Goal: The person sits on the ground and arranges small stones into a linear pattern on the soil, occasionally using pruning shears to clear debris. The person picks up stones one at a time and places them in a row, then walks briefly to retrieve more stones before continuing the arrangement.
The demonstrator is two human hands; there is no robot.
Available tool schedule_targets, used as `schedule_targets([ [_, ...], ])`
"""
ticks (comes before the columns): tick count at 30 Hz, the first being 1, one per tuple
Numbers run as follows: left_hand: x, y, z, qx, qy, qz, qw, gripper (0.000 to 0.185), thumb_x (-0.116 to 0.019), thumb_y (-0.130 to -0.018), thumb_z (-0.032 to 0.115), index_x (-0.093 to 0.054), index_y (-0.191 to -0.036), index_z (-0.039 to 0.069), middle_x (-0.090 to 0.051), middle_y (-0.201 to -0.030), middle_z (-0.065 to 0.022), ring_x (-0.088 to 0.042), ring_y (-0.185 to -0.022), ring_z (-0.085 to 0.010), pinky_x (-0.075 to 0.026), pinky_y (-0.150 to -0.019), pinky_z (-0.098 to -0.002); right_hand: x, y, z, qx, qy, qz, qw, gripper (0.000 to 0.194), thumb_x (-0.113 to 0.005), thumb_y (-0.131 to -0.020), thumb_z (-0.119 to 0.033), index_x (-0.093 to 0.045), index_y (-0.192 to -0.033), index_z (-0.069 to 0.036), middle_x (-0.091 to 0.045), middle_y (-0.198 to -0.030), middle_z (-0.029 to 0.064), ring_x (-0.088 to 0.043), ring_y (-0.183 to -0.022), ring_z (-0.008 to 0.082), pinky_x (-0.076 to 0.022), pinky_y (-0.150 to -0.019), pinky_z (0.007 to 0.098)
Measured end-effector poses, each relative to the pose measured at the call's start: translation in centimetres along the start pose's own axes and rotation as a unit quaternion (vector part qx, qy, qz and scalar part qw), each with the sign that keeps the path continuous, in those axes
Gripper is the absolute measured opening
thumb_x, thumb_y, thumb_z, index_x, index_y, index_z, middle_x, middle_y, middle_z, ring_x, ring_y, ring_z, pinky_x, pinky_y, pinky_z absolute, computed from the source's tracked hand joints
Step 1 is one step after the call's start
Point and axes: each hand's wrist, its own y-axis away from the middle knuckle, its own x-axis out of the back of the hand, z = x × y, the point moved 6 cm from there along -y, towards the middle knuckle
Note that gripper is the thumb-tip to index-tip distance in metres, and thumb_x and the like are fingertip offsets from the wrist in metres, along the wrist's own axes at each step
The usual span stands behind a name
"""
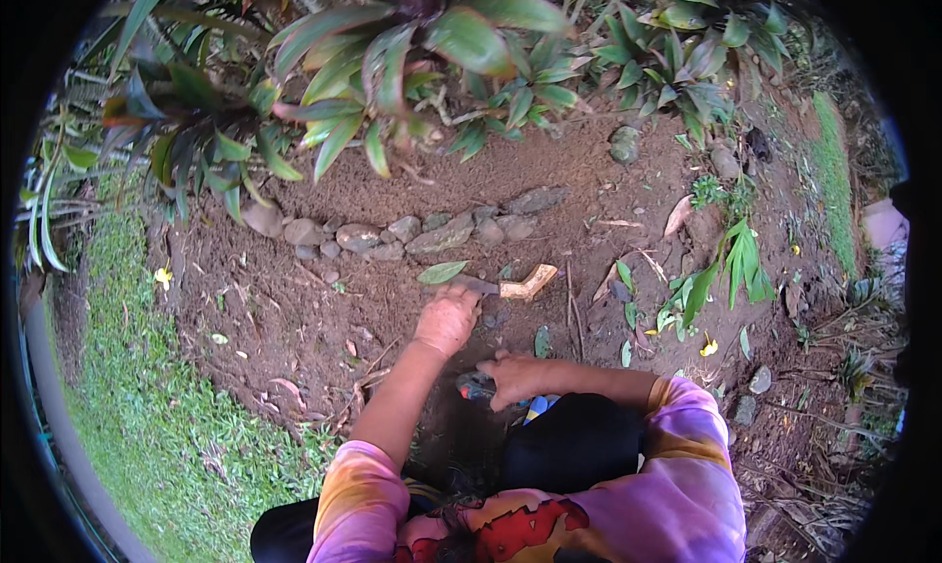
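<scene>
My left hand (447, 319) reaches down to the soil, its back towards me and its fingertips hidden. It lies against or over the blade (480, 285) of a knife or machete, and I cannot tell whether it grips anything. The tool's bent, light wooden handle (527, 283) points right, free of either hand. Lower down, my right hand (511, 377) has its fingers apart with nothing visible in them. It hovers by a dark shoe tip (475, 386) with a red patch. A green leaf (441, 272) lies just above the left hand.
A curved row of stones (405, 232) is set in the bare soil (250, 313) ahead. Broad-leaved plants (412, 48) overhang it. Grass (162, 372) spreads on the left. Cut green leaves (725, 272), thin twigs (572, 305) and a lone stone (625, 144) lie to the right.
</scene>
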Motion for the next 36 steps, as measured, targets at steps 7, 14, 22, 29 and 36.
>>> schedule_targets([
  [7, -4.4, -5.1, 5.5, -0.081, -0.014, -0.069, 0.994, 0.042, -0.065, -0.082, 0.019, -0.054, -0.120, 0.006, -0.055, -0.118, -0.0134, -0.052, -0.115, -0.0313, -0.046, -0.094, -0.0424, -3.4, 2.2, 6.4, -0.014, -0.429, -0.189, 0.883, 0.033, -0.067, -0.069, -0.035, -0.066, -0.091, -0.011, -0.058, -0.071, 0.0015, -0.056, -0.066, 0.0158, -0.0434, -0.058, 0.0344],
  [14, -7.1, -8.4, 4.9, -0.120, -0.176, -0.099, 0.972, 0.030, -0.061, -0.081, 0.025, -0.055, -0.103, 0.005, -0.059, -0.100, -0.0133, -0.060, -0.095, -0.0291, -0.049, -0.082, -0.0427, -3.5, 2.4, 6.1, 0.006, -0.520, -0.113, 0.847, 0.017, -0.066, -0.072, -0.028, -0.058, -0.071, -0.013, -0.053, -0.067, -0.0034, -0.047, -0.060, 0.0106, -0.0352, -0.054, 0.0308],
  [22, 1.1, -9.8, 3.3, 0.107, -0.049, -0.132, 0.984, 0.047, -0.068, -0.072, 0.024, -0.043, -0.105, 0.001, -0.062, -0.098, -0.0259, -0.063, -0.089, -0.0413, -0.049, -0.084, -0.0455, -1.1, 6.6, 2.6, 0.089, -0.466, 0.008, 0.880, 0.059, -0.061, -0.073, -0.038, -0.058, -0.111, 0.007, -0.062, -0.105, 0.0218, -0.058, -0.100, 0.0299, -0.0436, -0.086, 0.0409],
  [29, 11.3, -5.4, 5.1, 0.144, 0.253, -0.009, 0.957, 0.042, -0.071, -0.081, 0.017, -0.047, -0.113, 0.002, -0.063, -0.095, -0.0111, -0.060, -0.085, -0.0211, -0.050, -0.079, -0.0332, -2.2, 14.3, -0.1, 0.063, -0.557, 0.092, 0.823, 0.057, -0.061, -0.073, -0.039, -0.059, -0.111, 0.004, -0.060, -0.096, 0.0116, -0.055, -0.090, 0.0201, -0.0438, -0.079, 0.0343],
  [36, 14.7, 0.8, 9.5, 0.165, 0.331, -0.116, 0.922, 0.032, -0.076, -0.080, 0.013, -0.055, -0.102, 0.004, -0.062, -0.094, -0.0042, -0.058, -0.083, -0.0144, -0.048, -0.079, -0.0296, -9.4, 23.4, -3.9, 0.009, -0.781, 0.263, 0.567, 0.073, -0.066, -0.072, -0.034, -0.048, -0.135, -0.002, -0.059, -0.098, 0.0032, -0.049, -0.081, 0.0138, -0.0406, -0.069, 0.0277],
])
